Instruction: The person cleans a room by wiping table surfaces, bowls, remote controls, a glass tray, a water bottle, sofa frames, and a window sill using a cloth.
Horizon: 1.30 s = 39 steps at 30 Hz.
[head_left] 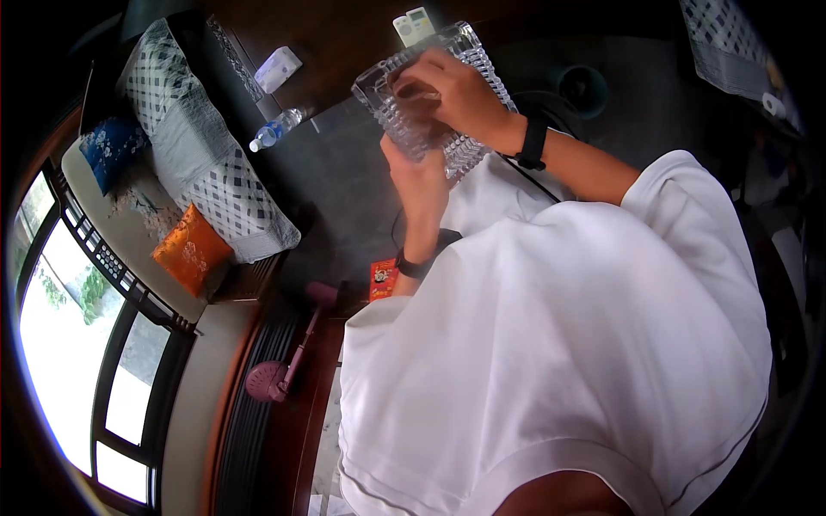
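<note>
A clear, ribbed glass or plastic container [482, 58] with rectangular sides is tilted in front of my chest. My left hand [419, 176] is closed on its near left side, the fingers partly seen through the clear wall and blurred. Over the open top my right hand [460, 96] reaches in with bent fingers pressed together. What those fingers hold, if anything, is hidden. A dark band sits on each wrist.
A dark table [318, 34] at the top bears a tissue pack [277, 70] and a white remote [414, 27]. A water bottle [275, 129] lies near its edge. Left is a bench with an orange cushion [194, 249]. A round dark bin [582, 91] stands right.
</note>
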Tool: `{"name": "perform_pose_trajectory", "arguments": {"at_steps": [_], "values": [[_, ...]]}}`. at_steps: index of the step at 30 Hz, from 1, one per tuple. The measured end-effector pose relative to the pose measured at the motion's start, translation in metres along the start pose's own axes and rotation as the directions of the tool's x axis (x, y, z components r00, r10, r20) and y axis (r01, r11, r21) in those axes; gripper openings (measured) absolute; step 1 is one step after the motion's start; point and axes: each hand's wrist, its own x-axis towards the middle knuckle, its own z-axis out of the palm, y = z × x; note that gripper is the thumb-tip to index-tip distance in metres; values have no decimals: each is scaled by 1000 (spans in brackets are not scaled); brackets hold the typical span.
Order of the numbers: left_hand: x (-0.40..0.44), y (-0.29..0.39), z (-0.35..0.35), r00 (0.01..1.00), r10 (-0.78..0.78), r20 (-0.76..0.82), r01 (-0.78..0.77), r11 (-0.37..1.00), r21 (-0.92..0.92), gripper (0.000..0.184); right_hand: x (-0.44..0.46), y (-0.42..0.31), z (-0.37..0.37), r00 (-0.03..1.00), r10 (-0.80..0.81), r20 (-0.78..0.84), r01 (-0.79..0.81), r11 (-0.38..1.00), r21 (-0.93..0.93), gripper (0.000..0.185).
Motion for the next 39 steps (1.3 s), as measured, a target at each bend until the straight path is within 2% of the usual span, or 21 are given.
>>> {"name": "perform_pose_trajectory", "arguments": {"at_steps": [1,3,4,6,7,8,10,11,12,14,17,18,20,23,24,26,29,32,36,38,39], "values": [[-1,1,-1,1000,-7,3,7,998,-62,53,-1,-4,-1,999,-9,-44,7,999,-40,39],[-11,5,-2,1000,-24,14,26,982,-189,52,-4,-9,-20,997,-71,13,72,978,-196,41],[-20,14,-4,996,-90,29,94,968,-233,54,-7,-13,-33,994,-97,51,107,957,-270,41],[-37,39,-11,975,-214,61,222,920,-322,59,-13,-20,-63,976,-38,212,98,955,-279,39],[-42,37,-20,971,-220,97,239,923,-301,66,-15,-29,-82,954,-97,285,168,957,-238,39],[-48,40,-27,969,-216,119,241,927,-287,67,-18,-36,-101,942,-205,266,255,952,-170,41],[-61,49,-40,962,-219,162,256,931,-262,69,-9,-76,-144,982,-116,148,118,993,-2,47],[-66,53,-49,961,-193,198,249,918,-309,71,-5,-77,-162,978,-185,97,185,983,14,50],[-69,50,-57,952,-184,244,268,886,-378,71,-7,-76,-178,989,-137,47,139,989,-42,48],[-68,45,-73,934,-129,335,293,813,-504,71,-31,-43,-207,991,43,-128,-52,996,-71,47],[-59,28,-85,900,-5,437,302,730,-613,76,-8,-63,-176,983,-183,-6,182,981,-60,47],[-57,24,-89,888,20,459,316,698,-642,78,-12,-65,-159,986,-145,-79,151,986,73,48],[-55,27,-95,906,10,424,298,695,-654,86,-6,-92,-142,980,-186,-72,195,971,138,48],[-49,16,-109,929,22,369,263,663,-701,90,4,-135,-127,930,-358,86,354,934,55,50],[-48,13,-117,932,23,362,255,667,-700,89,-1,-144,-120,925,-357,129,354,934,45,48],[-42,7,-130,940,27,339,233,674,-701,87,-17,-149,-106,914,-369,170,347,926,148,42],[-32,-8,-142,920,49,388,252,685,-684,83,-24,-154,-87,917,-374,139,346,919,188,39],[-23,-12,-147,902,36,431,282,706,-649,83,3,-158,-74,905,-419,75,415,907,66,39],[-24,-24,-154,899,22,437,303,691,-657,80,47,-161,-51,917,-396,40,393,917,66,42],[-25,-29,-160,895,3,445,323,684,-654,78,62,-165,-43,891,-445,85,441,895,63,43],[-26,-32,-161,904,29,426,314,630,-710,74,64,-168,-35,894,-439,89,431,898,90,43]]}}
